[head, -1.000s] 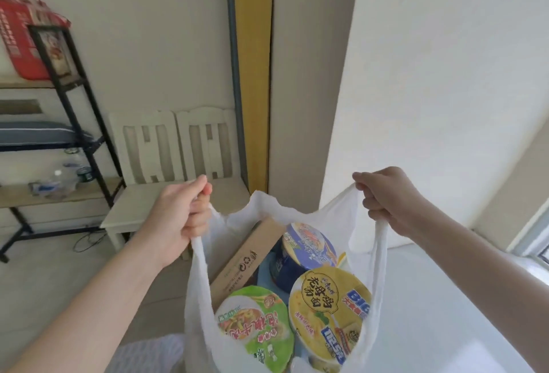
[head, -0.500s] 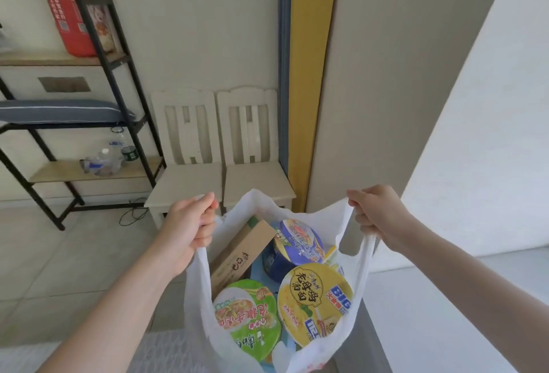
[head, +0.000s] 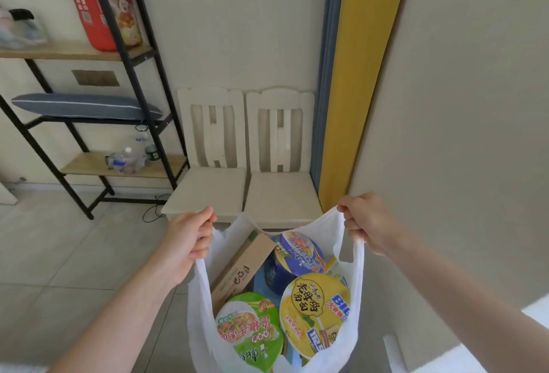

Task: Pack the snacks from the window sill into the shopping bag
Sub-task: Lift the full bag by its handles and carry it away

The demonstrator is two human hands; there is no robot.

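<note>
A white plastic shopping bag (head: pixel 355 295) hangs between my hands, its mouth held wide. My left hand (head: pixel 190 236) grips the left handle and my right hand (head: pixel 367 222) grips the right handle. Inside lie a green-lidded noodle bowl (head: pixel 251 332), a yellow-lidded noodle bowl (head: pixel 315 311), a blue-lidded noodle bowl (head: pixel 298 253) and a brown cardboard box (head: pixel 240 268) leaning against the left side. The bag hangs over the floor, left of the white sill (head: pixel 475 357) at the lower right.
Two white wooden chairs (head: pixel 246 170) stand against the wall just beyond the bag. A black metal shelf (head: pixel 130 75) at the left carries a red bag, a grey cushion and bottles. A yellow and blue curtain (head: pixel 359 75) hangs beside a beige wall. The tiled floor (head: pixel 59 253) spreads left.
The view has swung left and down, away from the sill toward the chairs and shelf. Both hands keep their grip on the handles and the bag has moved off the sill.
</note>
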